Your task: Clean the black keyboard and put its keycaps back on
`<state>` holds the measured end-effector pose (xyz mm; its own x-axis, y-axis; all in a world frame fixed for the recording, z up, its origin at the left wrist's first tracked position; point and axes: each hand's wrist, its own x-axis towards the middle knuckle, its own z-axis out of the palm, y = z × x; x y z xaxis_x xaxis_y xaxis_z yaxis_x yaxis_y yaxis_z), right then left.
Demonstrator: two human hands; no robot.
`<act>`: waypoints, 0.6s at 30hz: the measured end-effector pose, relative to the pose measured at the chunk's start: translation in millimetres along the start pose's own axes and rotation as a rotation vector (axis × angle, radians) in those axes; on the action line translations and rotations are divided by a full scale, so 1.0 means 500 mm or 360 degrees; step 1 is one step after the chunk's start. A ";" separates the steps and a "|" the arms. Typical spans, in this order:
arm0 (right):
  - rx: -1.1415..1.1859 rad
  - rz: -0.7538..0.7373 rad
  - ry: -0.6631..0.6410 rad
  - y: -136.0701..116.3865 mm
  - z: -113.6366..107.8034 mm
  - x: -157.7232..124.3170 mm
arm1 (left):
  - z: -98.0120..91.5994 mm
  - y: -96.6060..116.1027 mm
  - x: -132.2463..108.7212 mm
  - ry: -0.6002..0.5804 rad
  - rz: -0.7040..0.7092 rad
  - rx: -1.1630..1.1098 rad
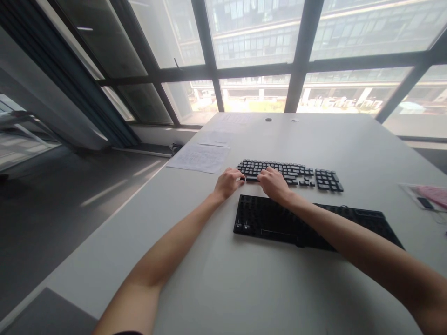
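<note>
Loose black keycaps (289, 170) lie on the desk, set out in the rows of a keyboard, with a number-pad block (328, 180) at their right end. At the lower left corner of these rows, my left hand (228, 181) has its thumb and fingers closed around a dark keycap (243, 178). My right hand (273, 182) rests over the bottom row beside the long space bar cap (252, 178). Its fingers are curled, and their tips are hidden. Nearer to me lies a black keyboard base (279, 223), partly under my right forearm, with a few caps (242, 226) at its lower left corner.
Printed paper sheets (200, 157) lie along the desk's left edge. On the right is a clear bag or tray (415, 190) with something pink (435, 193) and a small black item (425, 203). Two round cable holes (268, 120) are near the far edge, before the windows.
</note>
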<state>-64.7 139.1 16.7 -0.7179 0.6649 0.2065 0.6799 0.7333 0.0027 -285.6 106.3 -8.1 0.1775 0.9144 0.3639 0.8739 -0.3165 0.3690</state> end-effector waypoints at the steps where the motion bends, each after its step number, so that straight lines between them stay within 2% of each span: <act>1: 0.0001 0.0006 0.0001 -0.001 0.001 -0.001 | -0.003 -0.001 -0.003 0.0007 -0.0008 -0.0019; 6: 0.0010 0.0037 0.0059 -0.005 0.004 -0.001 | -0.035 0.006 -0.035 0.0123 -0.0115 -0.0096; 10: 0.0001 0.0039 0.0047 -0.005 0.011 0.001 | -0.073 0.051 -0.090 0.0208 -0.0236 -0.0277; 14: 0.0026 0.0024 0.0058 -0.010 0.007 -0.001 | -0.098 0.125 -0.160 0.0093 -0.0311 -0.0573; 18: 0.0292 0.0054 0.0264 -0.023 -0.020 -0.025 | -0.091 0.183 -0.209 -0.0093 -0.0309 -0.0810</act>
<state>-62.2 120.8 23.8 -0.6503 0.6684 0.3611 0.6540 0.7344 -0.1816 -244.6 -29.8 26.6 0.0723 0.9760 0.2056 0.5665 -0.2098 0.7969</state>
